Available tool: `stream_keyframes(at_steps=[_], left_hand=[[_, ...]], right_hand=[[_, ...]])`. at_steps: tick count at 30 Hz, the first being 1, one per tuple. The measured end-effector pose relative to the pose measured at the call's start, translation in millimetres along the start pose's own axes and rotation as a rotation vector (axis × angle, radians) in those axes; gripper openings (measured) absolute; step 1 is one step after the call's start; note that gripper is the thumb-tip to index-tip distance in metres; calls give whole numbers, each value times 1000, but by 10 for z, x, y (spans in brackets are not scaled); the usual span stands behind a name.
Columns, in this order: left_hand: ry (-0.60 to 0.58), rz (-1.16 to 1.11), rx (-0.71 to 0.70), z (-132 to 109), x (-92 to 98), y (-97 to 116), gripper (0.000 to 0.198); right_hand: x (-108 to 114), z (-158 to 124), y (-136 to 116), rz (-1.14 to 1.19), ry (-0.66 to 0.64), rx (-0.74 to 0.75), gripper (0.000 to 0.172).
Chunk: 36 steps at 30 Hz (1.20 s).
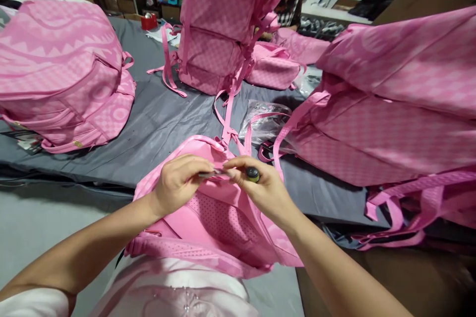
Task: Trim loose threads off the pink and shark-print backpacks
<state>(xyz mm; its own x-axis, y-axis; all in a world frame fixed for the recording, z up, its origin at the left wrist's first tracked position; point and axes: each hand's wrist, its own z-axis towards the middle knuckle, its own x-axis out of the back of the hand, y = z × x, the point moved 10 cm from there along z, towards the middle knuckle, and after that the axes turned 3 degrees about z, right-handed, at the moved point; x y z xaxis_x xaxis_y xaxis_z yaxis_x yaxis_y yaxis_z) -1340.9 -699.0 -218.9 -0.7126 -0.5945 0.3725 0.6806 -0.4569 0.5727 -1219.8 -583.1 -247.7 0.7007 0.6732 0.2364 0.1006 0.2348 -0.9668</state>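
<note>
An open pink backpack (223, 208) lies against my body at the table's edge, with its dotted lining showing. Above its opening my left hand (176, 181) is closed in a pinch; a thin grey piece (208, 174) shows at its fingertips, but what the fingers grip is unclear. My right hand (260, 185) is closed around a small tool with a black and yellow-green handle (252, 174), the handle end pointing at me. Its thumb and forefinger meet the left fingertips. Fingers hide the tool's working end. Pink straps (231, 119) run up from behind the backpack.
Full pink backpacks stand left (67, 79), at the back (215, 29) and right (401, 99) on the grey-covered table (156, 109). A clear plastic bag (266, 116) and small pink pouch (275, 67) lie between. A red tape dispenser (149, 21) is farther back.
</note>
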Motion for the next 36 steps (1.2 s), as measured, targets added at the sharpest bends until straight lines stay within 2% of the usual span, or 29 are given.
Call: stream_keyframes(at_steps=[1, 3, 5, 7, 9, 11, 12, 14, 15, 17, 19, 23, 28, 30, 32, 36], left_hand=[[-1, 77, -136, -20, 18, 118, 17], [-18, 237, -329, -89, -2, 263, 23], [-28, 360, -420, -157, -49, 303, 22], [-62, 420, -445, -210, -111, 282, 23], [-91, 467, -366, -228, -124, 169, 34], [-92, 540, -174, -226, -37, -57, 53], [-89, 572, -54, -238, 36, -198, 63], [-138, 584, 191, -318, 149, -507, 77], [-195, 563, 294, -382, 163, -647, 82], [-323, 510, 413, -517, 123, -830, 87], [-380, 493, 428, -594, 85, -879, 85], [-327, 510, 366, -594, 79, -809, 81], [-320, 536, 349, -583, 63, -803, 84], [-336, 549, 354, -594, 56, -827, 86], [-352, 556, 355, -606, 47, -850, 88], [-340, 541, 345, -613, 57, -883, 89]], right_hand=[[-22, -4, 34, 8, -30, -57, 35], [-156, -52, 178, 89, -169, -245, 43], [-284, -126, 315, 186, -282, -411, 47], [-255, -89, 373, 204, -247, -419, 45], [-69, 57, 318, 86, -102, -248, 33], [112, 176, 179, -148, 31, -27, 18], [145, 214, 124, -280, 57, 48, 13], [66, 276, 116, -523, -12, 84, 18], [-27, 295, 156, -629, -96, 61, 23], [-245, 290, 253, -838, -279, 7, 30], [-462, 259, 322, -1024, -434, 8, 28], [-778, 226, 405, -1194, -597, 105, 20], [-896, 191, 400, -1216, -705, 183, 18], [-862, 211, 377, -1247, -694, 152, 18], [-835, 281, 309, -1219, -610, 129, 17], [-913, 466, 181, -921, -399, 95, 13]])
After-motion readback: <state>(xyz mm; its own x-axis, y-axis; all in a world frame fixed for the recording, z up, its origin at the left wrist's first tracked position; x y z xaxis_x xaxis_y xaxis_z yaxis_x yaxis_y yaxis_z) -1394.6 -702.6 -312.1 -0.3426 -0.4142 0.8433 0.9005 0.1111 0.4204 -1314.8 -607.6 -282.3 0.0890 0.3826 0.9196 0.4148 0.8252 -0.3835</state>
